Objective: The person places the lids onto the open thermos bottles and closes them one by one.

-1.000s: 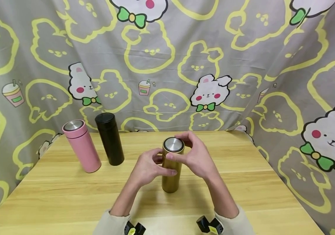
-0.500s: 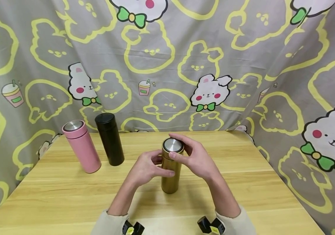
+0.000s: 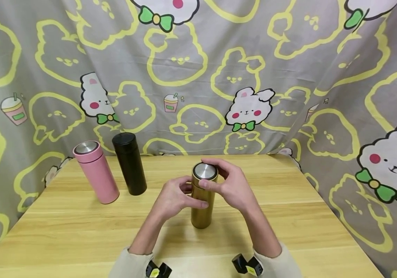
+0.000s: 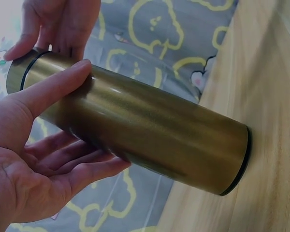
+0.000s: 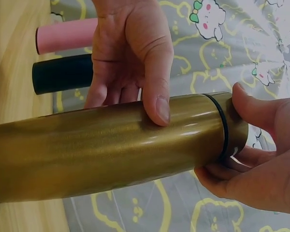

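A gold thermos point(image 3: 201, 216) stands upright on the wooden table point(image 3: 80, 239), in front of the person. The left hand point(image 3: 172, 199) grips its body from the left, thumb across the near side. Higher up, the right hand point(image 3: 234, 189) holds the lid point(image 5: 238, 130) with thumb and fingers at opposite sides. A dark ring parts the lid from the body in both wrist views. The lid's silver top point(image 3: 205, 171) faces up. In the left wrist view the thermos's dark base edge point(image 4: 239, 166) is at the table.
To the left stand a pink thermos point(image 3: 101, 177) and a black thermos point(image 3: 131, 166), side by side. A grey curtain point(image 3: 191, 46) with yellow cartoon outlines hangs behind the table and along both sides.
The right hand's fingers and thumb have shifted slightly around the lid, its fingertips reaching further over the far side. The left hand and the gold thermos have barely moved.
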Motion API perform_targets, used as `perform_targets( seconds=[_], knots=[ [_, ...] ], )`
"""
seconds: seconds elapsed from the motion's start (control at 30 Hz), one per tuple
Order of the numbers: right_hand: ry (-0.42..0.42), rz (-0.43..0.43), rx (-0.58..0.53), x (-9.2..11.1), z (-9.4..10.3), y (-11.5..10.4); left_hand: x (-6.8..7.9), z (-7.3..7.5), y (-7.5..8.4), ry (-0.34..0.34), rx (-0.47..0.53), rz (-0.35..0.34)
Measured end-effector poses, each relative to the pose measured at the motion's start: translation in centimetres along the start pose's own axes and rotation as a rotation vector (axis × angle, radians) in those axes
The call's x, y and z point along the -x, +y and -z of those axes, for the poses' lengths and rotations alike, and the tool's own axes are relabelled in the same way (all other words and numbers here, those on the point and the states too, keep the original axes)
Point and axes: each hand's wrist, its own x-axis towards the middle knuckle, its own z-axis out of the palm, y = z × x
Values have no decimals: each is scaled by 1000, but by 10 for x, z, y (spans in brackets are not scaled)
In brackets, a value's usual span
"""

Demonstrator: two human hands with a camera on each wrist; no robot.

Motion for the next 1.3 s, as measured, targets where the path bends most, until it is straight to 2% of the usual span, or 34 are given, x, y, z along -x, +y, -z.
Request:
perform_targets(
  seconds=[0.3,0.53,0.93,1.3],
  knots=[
    [54,19,78,1,-3,-3,0,-2,2,20,0,4],
    [92,32,84,3,-6,-5,0,-1,2,25,-15,-3],
    [18,-27,41,4,-2,-7,3,1,4,-13,-63,-26],
    [12,-40,55,5,-4,-9,4,3,4,-21,-79,-29]
  ],
)
